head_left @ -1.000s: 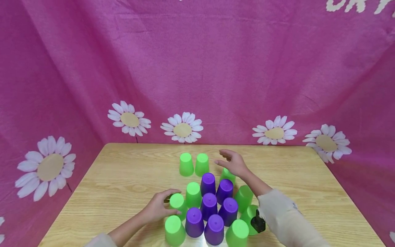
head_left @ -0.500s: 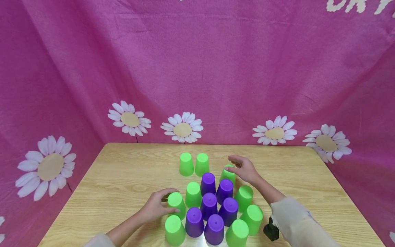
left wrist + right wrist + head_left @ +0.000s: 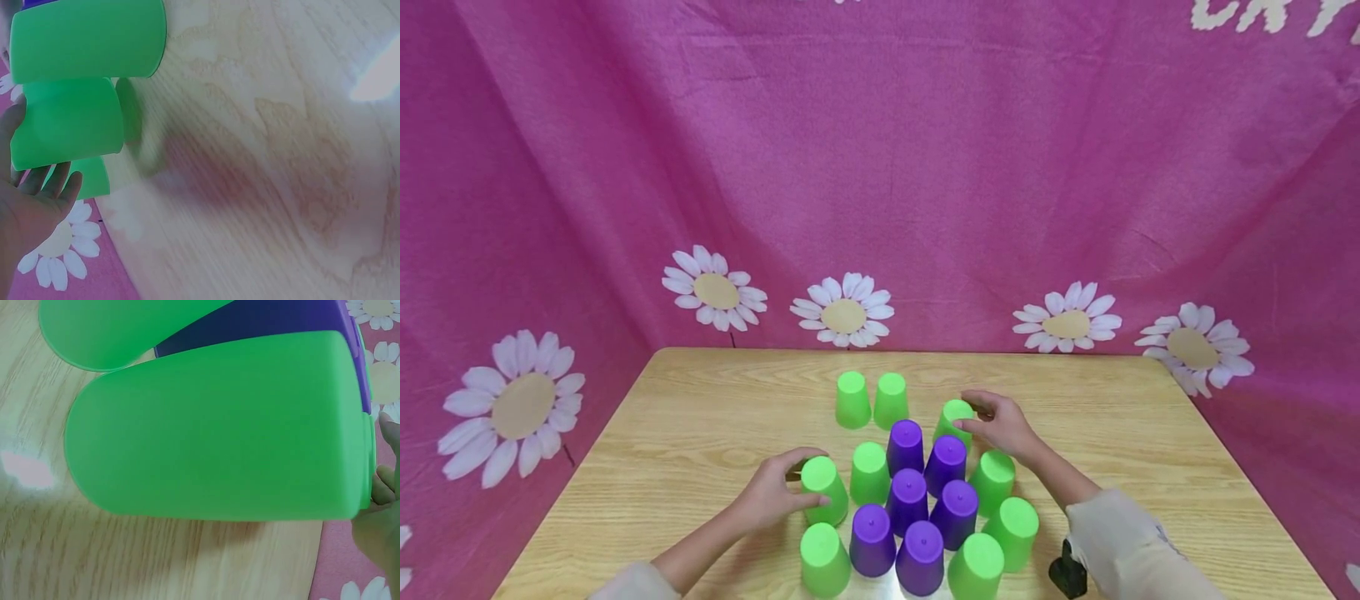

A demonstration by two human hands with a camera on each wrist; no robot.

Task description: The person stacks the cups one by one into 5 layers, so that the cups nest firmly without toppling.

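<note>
Upside-down plastic cups, green and purple, stand on a wooden table. My left hand [image 3: 772, 492] grips a green cup [image 3: 827, 493] at the left of the group, thumb on the near side and fingers behind; it tilts slightly. The left wrist view shows curled fingers against this green cup [image 3: 69, 122]. At the back right, my right hand [image 3: 1006, 427] reaches round another green cup [image 3: 951, 429], its thumb across the near side and fingers at the far side. In the right wrist view, a nearer green cup [image 3: 219, 437] hides much of that grasp.
Several purple cups [image 3: 907, 502] cluster in the middle. Two green cups stand at the back, one a green cup [image 3: 853, 402]. More green cups flank the cluster, including one green cup [image 3: 1011, 533] beneath the right forearm. Pink daisy cloth [image 3: 880, 167] hangs behind the table.
My left hand has shifted its green cup a little left and away from me. The right hand has come back from beyond the rear green cup and closed in around it.
</note>
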